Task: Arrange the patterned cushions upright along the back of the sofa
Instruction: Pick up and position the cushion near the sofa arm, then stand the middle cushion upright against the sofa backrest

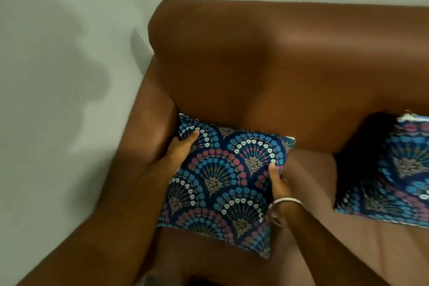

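Observation:
A dark blue cushion with blue, pink and white fan patterns leans against the backrest of the brown sofa, in the left corner by the armrest. My left hand grips its upper left edge, thumb on the front. My right hand, with a white bangle on the wrist, grips its right edge. A second cushion of the same pattern stands against the backrest at the right, cut off by the frame edge.
The sofa's left armrest runs down the left side of the cushion. A pale wall stands behind and to the left of the sofa. Bare seat lies between the two cushions.

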A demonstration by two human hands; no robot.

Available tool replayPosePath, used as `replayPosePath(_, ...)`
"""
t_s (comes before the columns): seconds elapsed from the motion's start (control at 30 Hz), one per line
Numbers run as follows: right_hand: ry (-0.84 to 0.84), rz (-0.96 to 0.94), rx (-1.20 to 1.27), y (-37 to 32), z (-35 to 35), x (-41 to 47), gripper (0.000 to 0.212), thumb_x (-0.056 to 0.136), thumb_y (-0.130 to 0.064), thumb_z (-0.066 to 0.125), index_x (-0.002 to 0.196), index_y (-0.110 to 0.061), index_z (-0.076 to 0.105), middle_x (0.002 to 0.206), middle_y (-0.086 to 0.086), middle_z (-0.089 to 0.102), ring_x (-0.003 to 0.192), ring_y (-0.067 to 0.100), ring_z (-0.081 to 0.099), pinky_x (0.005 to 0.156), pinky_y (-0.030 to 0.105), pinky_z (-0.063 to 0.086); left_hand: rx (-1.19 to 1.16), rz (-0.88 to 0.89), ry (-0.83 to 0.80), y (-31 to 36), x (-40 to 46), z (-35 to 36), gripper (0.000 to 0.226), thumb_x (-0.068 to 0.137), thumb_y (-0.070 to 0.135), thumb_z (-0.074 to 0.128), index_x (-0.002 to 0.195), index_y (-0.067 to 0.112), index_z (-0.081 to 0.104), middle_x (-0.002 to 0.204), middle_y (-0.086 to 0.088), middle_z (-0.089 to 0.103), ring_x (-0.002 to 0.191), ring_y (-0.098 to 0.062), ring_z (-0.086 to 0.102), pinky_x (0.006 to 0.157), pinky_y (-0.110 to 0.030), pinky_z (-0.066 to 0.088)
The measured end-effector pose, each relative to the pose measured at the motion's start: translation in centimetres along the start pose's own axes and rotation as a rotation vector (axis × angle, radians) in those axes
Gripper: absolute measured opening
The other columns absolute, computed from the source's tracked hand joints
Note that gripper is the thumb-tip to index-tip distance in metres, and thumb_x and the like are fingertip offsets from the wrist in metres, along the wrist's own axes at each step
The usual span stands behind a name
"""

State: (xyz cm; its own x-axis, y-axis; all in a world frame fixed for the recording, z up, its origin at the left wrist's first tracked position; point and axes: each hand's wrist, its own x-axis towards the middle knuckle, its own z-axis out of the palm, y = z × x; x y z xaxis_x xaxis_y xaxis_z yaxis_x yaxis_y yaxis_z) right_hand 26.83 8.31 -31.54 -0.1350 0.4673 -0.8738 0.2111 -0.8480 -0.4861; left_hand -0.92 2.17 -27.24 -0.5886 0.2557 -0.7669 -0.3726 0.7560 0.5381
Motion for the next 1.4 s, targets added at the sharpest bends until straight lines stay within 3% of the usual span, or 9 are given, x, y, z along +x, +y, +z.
replayPosePath(0.23, 0.191, -0.455, -0.134, -2.8, 0.8, -8.1, 0.067, 0.081, -0.065, 0.050, 0.136, -0.026, 0.048, 0.132, -0.003, 0.061, 0.122, 0.014, 0.057, 0.100, 0.030, 0.049, -0.331, 0.453, 0.103, 1.3, -7.2, -3.3, 0.047, 0.088, 0.046, 0.074, 0.125, 0.023, 0.056, 0.117, 0.007, 0.069, 0.105, -0.007, 0.071, 0.080, -0.026, 0.056)
replayPosePath(0.37, 0.171, -0.518, -0.252, -7.3, 3.6, -5.9, 0.070, 0.085, -0.070, 0.046, 0.138, -0.027, 0.036, 0.140, 0.002, 0.051, 0.134, 0.027, 0.046, 0.112, 0.046, 0.036, -0.348, 0.570, 0.104, 5.1, -4.8, -5.1, 0.044, 0.096, 0.038, 0.067, 0.134, 0.026, 0.050, 0.116, 0.018, 0.064, 0.091, 0.017, 0.067, 0.078, -0.015, 0.054)
replayPosePath(0.53, 0.133, -0.593, -0.418, -9.9, 5.8, -4.8, 0.095, 0.078, -0.077, 0.030, 0.131, 0.001, 0.043, 0.126, 0.017, 0.059, 0.121, 0.028, 0.053, 0.096, 0.032, 0.038, -0.288, 0.553, 0.073, 6.7, -1.6, -4.5, 0.026, 0.088, 0.043, 0.071, 0.112, 0.037, 0.061, 0.109, 0.013, 0.074, 0.100, 0.000, 0.072, 0.085, -0.027, 0.058)
replayPosePath(0.63, 0.161, -0.548, -0.461, -8.2, 4.0, -4.9, 0.064, 0.089, -0.060, 0.036, 0.106, -0.002, 0.054, 0.102, 0.018, 0.065, 0.102, 0.032, 0.060, 0.079, 0.032, 0.039, -0.240, 0.601, 0.184, 6.2, -2.7, -4.8, 0.006, 0.096, 0.032, 0.069, 0.100, 0.035, 0.065, 0.094, 0.016, 0.074, 0.085, 0.008, 0.072, 0.071, -0.015, 0.055)
replayPosePath(0.8, 0.114, -0.500, -0.561, -8.2, 4.8, -3.2, 0.064, 0.091, -0.067, 0.035, 0.096, -0.008, 0.056, 0.093, 0.015, 0.066, 0.091, 0.033, 0.062, 0.080, 0.039, 0.047, -0.251, 0.540, 0.171, 4.3, -2.4, -5.1, 0.010, 0.097, 0.038, 0.065, 0.106, 0.033, 0.064, 0.104, 0.010, 0.073, 0.085, 0.006, 0.073, 0.077, -0.021, 0.060)
replayPosePath(0.97, -0.096, -0.436, -0.550, -9.3, 3.3, -2.5, 0.096, 0.078, -0.079, 0.041, 0.151, -0.019, 0.027, 0.150, 0.010, 0.047, 0.135, 0.034, 0.046, 0.112, 0.046, 0.037, -0.261, 0.519, 0.197, 5.3, -2.7, -4.1, 0.058, 0.095, 0.048, 0.064, 0.140, 0.013, 0.053, 0.132, -0.006, 0.068, 0.117, -0.019, 0.069, 0.102, -0.042, 0.056)
replayPosePath(1.17, -0.061, -0.701, -0.652, -7.6, -12.5, -9.9, 0.091, 0.082, -0.066, 0.054, 0.152, -0.020, 0.018, 0.149, -0.013, 0.023, 0.139, 0.007, 0.026, 0.111, 0.019, 0.023, -0.111, 0.555, 0.372, -1.7, -12.9, 4.5, 0.079, 0.095, 0.057, 0.058, 0.155, 0.011, 0.034, 0.154, -0.006, 0.047, 0.138, -0.022, 0.048, 0.114, -0.042, 0.041)
replayPosePath(1.3, 0.221, -0.709, -0.750, -5.8, -30.9, -12.8, 0.098, 0.074, -0.085, 0.033, 0.149, -0.023, 0.020, 0.153, -0.005, 0.029, 0.143, 0.016, 0.030, 0.117, 0.038, 0.029, 0.081, 0.455, 0.094, -9.7, -22.1, 20.7, 0.107, 0.073, 0.088, 0.051, 0.153, 0.019, 0.037, 0.157, -0.014, 0.043, 0.146, -0.030, 0.042, 0.120, -0.053, 0.033)
replayPosePath(1.4, 0.487, -0.645, -0.736, -6.1, -46.3, -13.1, 0.102, 0.078, -0.082, 0.033, 0.151, -0.010, 0.026, 0.156, 0.012, 0.035, 0.143, 0.030, 0.035, 0.115, 0.048, 0.033, 0.234, 0.578, -0.235, -11.7, -30.7, 35.4, 0.079, 0.081, 0.077, 0.054, 0.140, 0.025, 0.049, 0.145, -0.007, 0.056, 0.137, -0.013, 0.049, 0.118, -0.045, 0.036)
